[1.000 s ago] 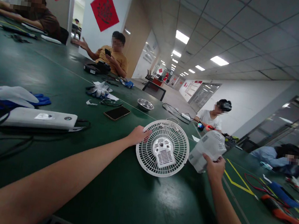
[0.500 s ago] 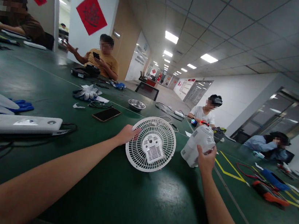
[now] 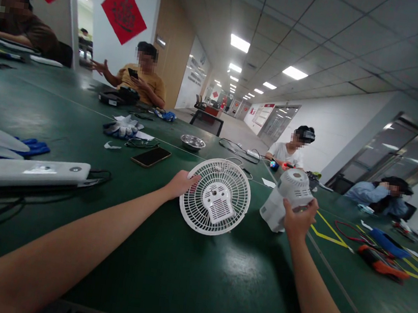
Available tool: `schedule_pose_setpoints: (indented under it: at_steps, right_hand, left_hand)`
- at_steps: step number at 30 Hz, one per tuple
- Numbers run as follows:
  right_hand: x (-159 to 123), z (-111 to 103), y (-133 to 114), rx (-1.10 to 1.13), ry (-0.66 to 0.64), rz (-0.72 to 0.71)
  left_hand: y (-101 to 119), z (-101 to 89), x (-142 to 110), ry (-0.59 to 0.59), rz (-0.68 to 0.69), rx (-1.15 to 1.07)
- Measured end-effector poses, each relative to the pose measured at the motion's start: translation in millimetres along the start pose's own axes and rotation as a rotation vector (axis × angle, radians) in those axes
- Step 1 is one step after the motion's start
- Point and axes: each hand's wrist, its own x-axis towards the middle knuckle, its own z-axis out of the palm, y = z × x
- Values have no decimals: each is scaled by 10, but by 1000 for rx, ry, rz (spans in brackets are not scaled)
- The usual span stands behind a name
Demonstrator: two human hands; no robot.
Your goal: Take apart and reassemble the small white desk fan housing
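My left hand [image 3: 181, 185] grips the left rim of a round white fan grille [image 3: 241, 202], thumb on the near face and fingers behind it. At the grille's middle is a slotted plastic plate with small holes. To the right, my right hand [image 3: 300, 217] is closed around a white fan motor housing [image 3: 276, 206], which has vent slots and a rounded top and is tilted a little. A gap separates the housing from the grille. The fingertips on the housing's far side are partly hidden.
Ahead on the green table [image 3: 177, 280] are a metal bowl [image 3: 193, 143], a phone [image 3: 151, 156] and gloves [image 3: 124, 127]. A white device [image 3: 29, 174] with cables lies at left. An orange-black tool [image 3: 382, 262] lies at right. Several people sit around.
The housing and my right hand have shifted slightly right, and the housing's round top now faces me more. The grille has moved slightly right and up in view; both grips remain.
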Motion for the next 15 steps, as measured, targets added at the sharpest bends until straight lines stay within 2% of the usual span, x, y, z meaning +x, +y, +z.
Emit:
schedule_pose_setpoints:
  at_steps: [3, 6, 8, 11, 13, 15]
  right_hand:
    - [-77, -31, -168, -94, 73, -144]
    - [-265, -6, -413, -52, 14, -219]
    - [-435, 69, -570, 2, -128, -152]
    - [-668, 244, -701, -33, -398, 26]
    - [-764, 355, -694, -92, -541, 49]
    - [-807, 428, -634, -161, -622, 66]
  left_hand:
    - [28, 8, -11, 9, -22, -1]
    - [49, 10, -17, 10, -16, 11]
    - [47, 5, -14, 8, -14, 25]
    - [18, -9, 1, 1, -3, 40]
    - [-6, -22, 12, -5, 5, 66]
    - [-26, -35, 24, -4, 7, 127]
